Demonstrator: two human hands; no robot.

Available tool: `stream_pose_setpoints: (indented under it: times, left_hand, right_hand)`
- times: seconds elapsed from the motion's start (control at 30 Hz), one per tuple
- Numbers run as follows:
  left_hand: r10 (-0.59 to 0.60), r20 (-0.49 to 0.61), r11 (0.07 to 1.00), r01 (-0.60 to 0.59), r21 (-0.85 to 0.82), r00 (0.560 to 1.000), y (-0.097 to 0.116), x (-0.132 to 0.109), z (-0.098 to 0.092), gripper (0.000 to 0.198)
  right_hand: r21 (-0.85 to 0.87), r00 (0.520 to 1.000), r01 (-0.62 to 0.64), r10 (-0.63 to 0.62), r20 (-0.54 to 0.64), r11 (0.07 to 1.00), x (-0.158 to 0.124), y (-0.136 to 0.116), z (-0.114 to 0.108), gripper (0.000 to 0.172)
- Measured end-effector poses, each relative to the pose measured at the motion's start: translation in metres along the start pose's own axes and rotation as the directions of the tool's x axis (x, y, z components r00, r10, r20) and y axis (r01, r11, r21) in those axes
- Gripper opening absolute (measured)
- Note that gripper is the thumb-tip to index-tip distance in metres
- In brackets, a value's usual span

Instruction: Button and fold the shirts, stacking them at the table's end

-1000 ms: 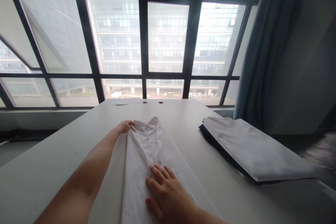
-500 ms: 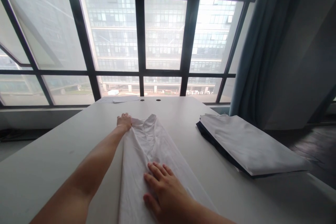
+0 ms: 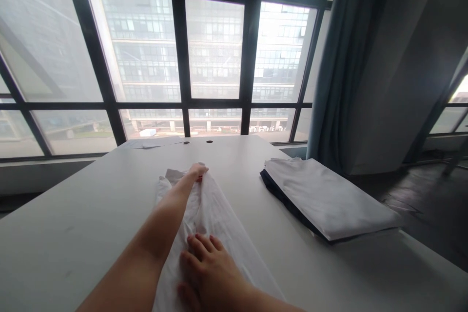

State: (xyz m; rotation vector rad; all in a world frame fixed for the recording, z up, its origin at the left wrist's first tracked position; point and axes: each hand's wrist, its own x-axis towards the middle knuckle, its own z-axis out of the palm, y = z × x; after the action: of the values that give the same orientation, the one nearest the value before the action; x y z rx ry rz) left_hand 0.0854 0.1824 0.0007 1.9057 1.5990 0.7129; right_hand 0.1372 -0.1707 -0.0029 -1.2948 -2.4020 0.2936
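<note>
A white shirt [image 3: 223, 219], folded long and narrow, lies lengthwise in front of me with its far end wrinkled. My left hand [image 3: 199, 171] reaches to the right side of that far end, its fingers closed on the cloth. My left forearm crosses over part of the shirt and hides it. Nearer to me, my right hand [image 3: 212, 268] rests flat on the shirt with its fingers stretched out.
A folded stack of white and dark cloth [image 3: 325, 195] lies on the white table [image 3: 91, 214] to the right. White sheets [image 3: 157, 142] lie at the far left edge near two dark round holes. Windows and a grey-blue curtain [image 3: 336, 83] stand behind.
My left hand has moved from the left corner of the shirt's far end to its right side. My right hand stays flat on the cloth. The view has swung slightly right.
</note>
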Motion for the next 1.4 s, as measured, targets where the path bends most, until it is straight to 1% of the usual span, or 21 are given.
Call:
stream_pose_setpoints:
  times: [0.1,0.2,0.37,0.5,0.63,0.73,0.87,0.93,1.0,1.07,1.1,1.13,1.17,1.2,1.27,1.4]
  left_hand:
    - [-0.108,0.034,0.991,0.111,-0.080,0.994,0.003,0.011,0.005,0.023]
    - [-0.143,0.023,0.980,0.145,-0.136,0.989,0.006,0.016,0.009,0.025]
    - [-0.106,-0.066,0.975,0.091,-0.201,0.992,0.008,0.017,0.006,0.044]
    - [-0.063,-0.105,0.983,0.043,-0.179,0.993,0.006,0.018,-0.002,0.044]
    - [0.019,-0.144,0.997,-0.029,-0.070,0.989,0.002,0.014,-0.009,0.045]
    - [0.141,-0.161,0.990,-0.135,0.051,0.977,0.001,0.008,-0.013,0.039]
    - [0.300,-0.155,0.942,-0.268,0.200,0.941,0.009,-0.007,-0.014,0.033]
    - [0.368,-0.123,0.909,-0.328,0.256,0.922,0.014,-0.022,-0.009,0.027]
    - [0.455,-0.017,0.837,-0.421,0.349,0.890,0.016,-0.042,0.001,0.025]
    - [0.517,0.144,0.724,-0.521,0.452,0.843,0.013,-0.064,0.013,0.037]
    - [0.521,0.221,0.673,-0.556,0.488,0.825,0.010,-0.074,0.018,0.045]
    - [0.505,0.282,0.642,-0.573,0.510,0.816,0.006,-0.082,0.023,0.052]
    - [0.478,0.323,0.636,-0.575,0.514,0.817,0.003,-0.088,0.026,0.058]
    - [0.447,0.353,0.645,-0.569,0.510,0.822,0.000,-0.092,0.028,0.062]
    - [0.395,0.387,0.674,-0.549,0.495,0.833,-0.004,-0.090,0.029,0.068]
    - [0.349,0.378,0.703,-0.507,0.499,0.857,-0.005,-0.065,0.024,0.076]
  right_hand:
    - [-0.015,1.000,0.014,-0.014,-0.023,1.000,0.001,0.003,0.004,0.051]
    - [-0.029,0.999,0.037,-0.038,-0.024,0.999,0.002,0.006,0.006,0.052]
    - [-0.043,0.998,0.049,-0.050,-0.026,0.998,0.003,0.008,0.006,0.052]
    - [-0.027,0.999,0.037,-0.038,-0.032,0.999,0.002,0.006,0.004,0.049]
    - [-0.011,1.000,0.014,-0.014,-0.023,1.000,0.002,0.003,0.003,0.047]
    - [-0.010,1.000,0.008,-0.008,-0.020,1.000,0.002,0.004,0.003,0.047]
    - [-0.017,1.000,0.019,-0.019,-0.024,1.000,0.000,0.002,0.000,0.048]
    - [-0.014,1.000,0.012,-0.013,-0.026,1.000,-0.001,0.000,-0.004,0.047]
    - [-0.004,1.000,0.000,0.000,-0.023,1.000,-0.002,-0.004,-0.008,0.045]
    - [0.003,1.000,-0.011,0.011,-0.013,1.000,-0.003,-0.007,-0.011,0.044]
    - [0.003,1.000,-0.016,0.016,-0.010,1.000,-0.003,-0.009,-0.012,0.044]
    - [0.000,1.000,-0.018,0.018,-0.010,1.000,-0.004,-0.010,-0.013,0.043]
    - [-0.003,1.000,-0.018,0.018,-0.012,1.000,-0.004,-0.010,-0.013,0.043]
    - [-0.006,1.000,-0.016,0.016,-0.017,1.000,-0.004,-0.011,-0.013,0.042]
    - [-0.009,1.000,-0.008,0.008,-0.023,1.000,-0.005,-0.011,-0.013,0.041]
    - [-0.013,1.000,-0.005,0.004,-0.023,1.000,-0.006,-0.010,-0.013,0.041]
